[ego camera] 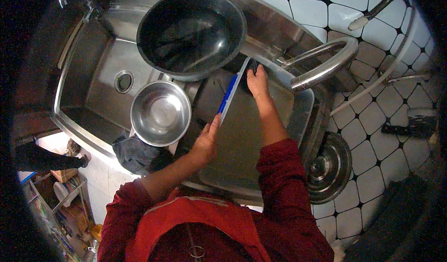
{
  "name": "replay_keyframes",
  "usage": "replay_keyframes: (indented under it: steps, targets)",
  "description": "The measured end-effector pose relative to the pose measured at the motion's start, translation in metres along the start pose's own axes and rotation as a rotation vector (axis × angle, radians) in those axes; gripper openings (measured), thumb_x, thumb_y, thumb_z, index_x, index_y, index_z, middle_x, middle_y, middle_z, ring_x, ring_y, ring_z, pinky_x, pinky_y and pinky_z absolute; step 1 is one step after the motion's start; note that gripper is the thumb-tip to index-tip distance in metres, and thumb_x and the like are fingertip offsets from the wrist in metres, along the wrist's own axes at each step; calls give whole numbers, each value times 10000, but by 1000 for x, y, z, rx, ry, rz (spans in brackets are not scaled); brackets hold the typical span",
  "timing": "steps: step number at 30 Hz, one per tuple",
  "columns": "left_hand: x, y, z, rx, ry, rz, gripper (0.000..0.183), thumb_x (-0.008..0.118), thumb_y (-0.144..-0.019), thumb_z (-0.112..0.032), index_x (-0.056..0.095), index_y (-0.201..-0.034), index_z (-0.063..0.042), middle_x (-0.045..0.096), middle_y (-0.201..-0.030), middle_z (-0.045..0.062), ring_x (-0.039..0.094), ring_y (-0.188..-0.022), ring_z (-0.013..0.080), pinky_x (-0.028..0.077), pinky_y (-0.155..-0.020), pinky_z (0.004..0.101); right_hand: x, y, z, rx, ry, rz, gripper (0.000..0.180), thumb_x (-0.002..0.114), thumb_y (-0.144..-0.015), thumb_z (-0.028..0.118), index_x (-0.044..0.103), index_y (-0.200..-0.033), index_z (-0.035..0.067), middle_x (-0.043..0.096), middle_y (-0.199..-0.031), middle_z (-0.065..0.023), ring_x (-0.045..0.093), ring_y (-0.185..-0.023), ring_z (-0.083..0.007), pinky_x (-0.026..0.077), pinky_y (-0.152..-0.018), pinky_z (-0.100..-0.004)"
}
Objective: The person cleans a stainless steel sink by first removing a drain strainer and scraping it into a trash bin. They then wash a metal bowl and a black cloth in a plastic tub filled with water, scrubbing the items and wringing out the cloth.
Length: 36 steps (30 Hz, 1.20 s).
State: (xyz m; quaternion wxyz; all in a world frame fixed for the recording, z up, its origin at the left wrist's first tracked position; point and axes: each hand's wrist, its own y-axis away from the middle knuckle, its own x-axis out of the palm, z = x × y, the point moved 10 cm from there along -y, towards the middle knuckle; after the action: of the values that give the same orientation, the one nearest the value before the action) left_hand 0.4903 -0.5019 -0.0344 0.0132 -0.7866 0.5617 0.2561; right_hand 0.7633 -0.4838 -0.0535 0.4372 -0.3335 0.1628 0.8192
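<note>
A large translucent plastic tub (303, 113) sits in the right basin of a stainless steel sink. A blue strip (228, 93) runs along its left rim. My left hand (205, 145) grips that rim at the lower end of the strip. My right hand (257, 82) reaches inside the tub and presses a dark scrubbing cloth or pad (252, 66) near its far left corner; the fingertips are partly hidden. Left of the tub, a round steel bowl (161, 113) rests on the divider between the basins. A big dark pan (192, 35) stands behind the bowl.
The curved faucet (324, 64) hangs over the tub's right side. A dark grey cloth (139, 153) drapes the sink's front edge. A round steel lid (330, 169) leans at the right by the tiled wall (361, 150). The left basin (104, 80) has a drain.
</note>
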Motion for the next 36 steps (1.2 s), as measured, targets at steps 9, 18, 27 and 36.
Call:
replay_keyframes:
  steps: [9,18,27,36]
  targets:
    - [-8,3,-2,47,89,-78,844,393,-695,147,82,-1419,-157,316,-1329,295,317,-1216,478,281,-1029,414,-29,22,-95,525,-599,-229,283,466,-835,251,486,-1025,43,513,-866,-65,477,-701,-195,405,-594,-363]
    - [1,1,3,20,3,-53,845,397,-711,148,84,-1421,-188,315,-1356,246,273,-1248,469,260,-1045,418,-97,39,-251,811,-612,-478,422,452,-861,307,467,-1170,22,530,-1079,-163,556,-872,-312,479,-677,-448]
    - [1,2,1,62,33,-63,880,431,-680,159,82,-1422,-162,331,-1349,238,278,-1245,469,235,-1059,407,-102,35,-244,583,236,-232,468,472,-848,329,468,-1147,-31,489,-1129,-306,516,-980,-443,408,-845,-508]
    - [3,0,0,61,11,-29,961,504,-646,147,25,-1424,-152,328,-1354,227,281,-1245,465,234,-1057,394,-54,30,-166,424,213,152,673,643,-741,280,389,-1301,4,486,-1228,-240,487,-1118,-345,373,-958,-388]
